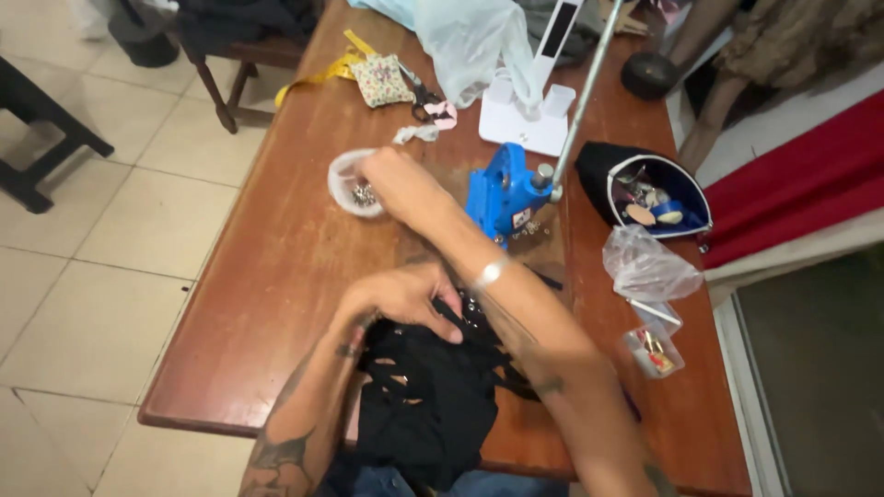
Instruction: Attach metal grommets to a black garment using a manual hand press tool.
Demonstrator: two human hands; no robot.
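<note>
Head cam, looking down at a brown wooden table [276,267] w/ tiled floor to the left. Near edge: a black garment [424,405] w/ cut-out slits lies bunched on the table and hangs off the near side. Left hand [401,296] rests flat on top of the fabric, fingers curled down, pressing it, not closed round it. Right hand [391,179] reaches across to the far left, fingertips dipped into a small clear cup [354,184] of metal bits; can't tell whether the fingers pinch anything. Silver bracelet on the right wrist. Just right of the cup stands a blue hand press [505,191] w/ a long metal lever going up and away. Far right: open black pouch [645,189] w/ small items, clear plastic bag [647,267] nearer. Far side: white stand [525,115], floral pincushion [380,80], yellow tape measure [322,74].
</note>
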